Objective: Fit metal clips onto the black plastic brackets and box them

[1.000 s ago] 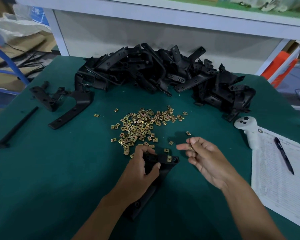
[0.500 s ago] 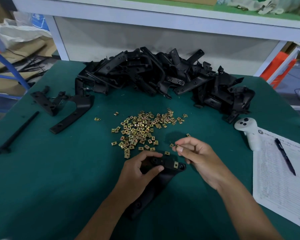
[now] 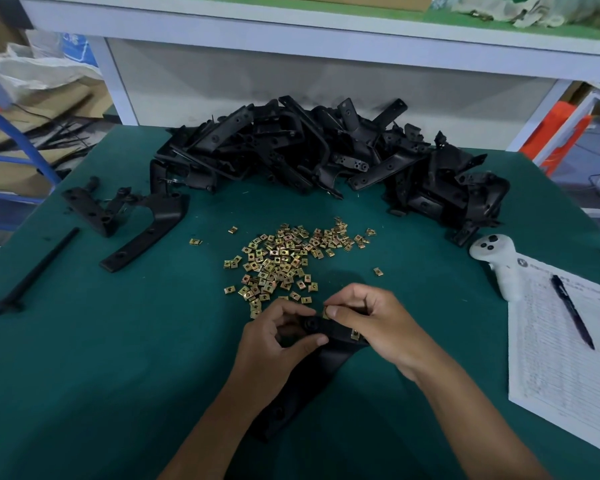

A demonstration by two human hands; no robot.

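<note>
While my left hand [image 3: 274,344] curls its fingers around the long black plastic bracket [image 3: 312,368] near the table's [image 3: 118,393] front edge, my right hand [image 3: 371,327] pinches a small brass-coloured metal clip [image 3: 325,311] against the bracket's upper end. Loose gold clips [image 3: 281,261] lie scattered mid-table, before a heap of black brackets [image 3: 326,157] along the back edge.

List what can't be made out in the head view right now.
- Clip in the right hand: mostly hidden by the fingertips; whether it is seated on the bracket can't be told.
- Bracket's top end: covered by the left hand and the right hand.
- Box for finished parts: none in view.
- Text on the paper sheet: too small to read.
- Pile of brackets: too tangled to count.
</note>
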